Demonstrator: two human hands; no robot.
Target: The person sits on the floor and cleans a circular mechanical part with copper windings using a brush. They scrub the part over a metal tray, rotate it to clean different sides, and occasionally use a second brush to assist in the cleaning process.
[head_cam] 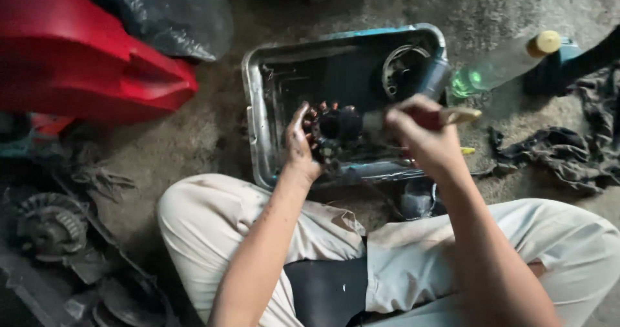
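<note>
Two bare hands work over a metal tray (253, 107) that stands on the concrete floor (194, 126) in front of the seated person. The left hand (298, 143) is half closed around a round, dark toothed part (334, 130), with the fingers curled at its left edge, so the part is held above the tray. The right hand (420, 133) is closed around the handle of a brush (452, 116); the handle has a red section and a pale wooden end that sticks out to the right, and the bristle end points left and meets the toothed part. I cannot tell how wet the bristles are, because this area is blurred.

Inside the tray, at the back right corner, lies another round part (402, 68) with a ring shape. A clear greenish bottle (497, 65) with a yellow cap lies just beside the right wall of the tray. Dark rags (555, 152) lie on the floor further right. A big red plastic cover (77, 55) is at the left, well apart from the tray, and below it are dark engine pieces (51, 227). The knees in pale trousers (213, 217) frame the near side of the tray.
</note>
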